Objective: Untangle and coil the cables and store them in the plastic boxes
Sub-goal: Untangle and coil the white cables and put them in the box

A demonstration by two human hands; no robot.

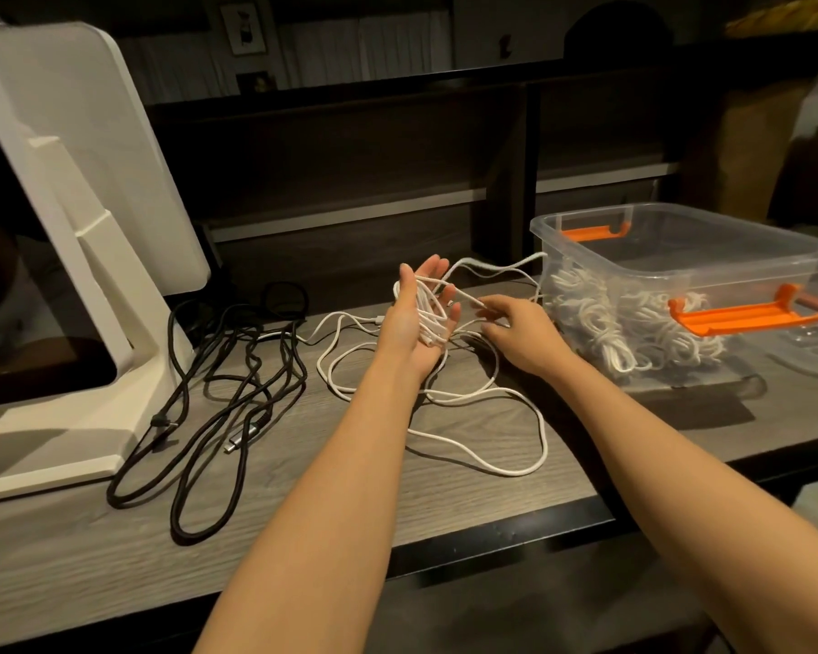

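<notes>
A white cable [506, 467] lies in loose loops on the wooden desk, and part of it is wound around my left hand [419, 318], which is raised with palm up and fingers straight. My right hand [515, 330] pinches a strand of the same cable just right of the left hand. A tangle of black cables [227, 394] sprawls on the desk to the left. A clear plastic box [681, 257] with orange latches stands at the right and holds several coiled white cables [610, 318].
A white monitor stand [91, 276] occupies the left side of the desk. A clear lid [808, 351] lies right of the box. A dark shelf unit runs along the back. The desk's front edge [492, 526] is close to my forearms.
</notes>
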